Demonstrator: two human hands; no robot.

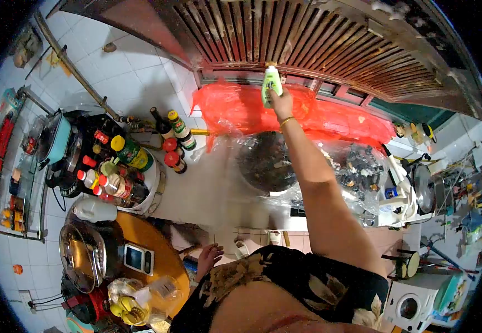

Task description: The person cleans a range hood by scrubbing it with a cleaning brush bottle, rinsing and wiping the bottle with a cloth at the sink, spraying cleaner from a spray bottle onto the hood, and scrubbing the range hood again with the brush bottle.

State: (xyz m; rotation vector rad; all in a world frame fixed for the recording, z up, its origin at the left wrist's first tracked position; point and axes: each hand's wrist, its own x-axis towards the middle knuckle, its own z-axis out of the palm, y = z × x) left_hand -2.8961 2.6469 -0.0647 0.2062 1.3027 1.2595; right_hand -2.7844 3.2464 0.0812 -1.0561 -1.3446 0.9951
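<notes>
My right hand (281,104) is closed around a light green plastic bottle (271,86) with dark print on its front. The arm is stretched out ahead, and the bottle's top points at the slatted range hood (307,41), whose grille is stained brown. Whether the top touches the grille I cannot tell. My left hand (211,257) hangs low beside my body near the wooden round table, its fingers apart and nothing visible in them. Below the bottle, a red plastic sheet (235,111) covers the wall behind the stove.
Clear plastic film (357,177) and a dark round pan (260,161) lie under my right arm. Sauce bottles (182,133) stand on the counter's left, with several more in a white tub (152,183). A round table (168,266) holds a digital scale (139,259).
</notes>
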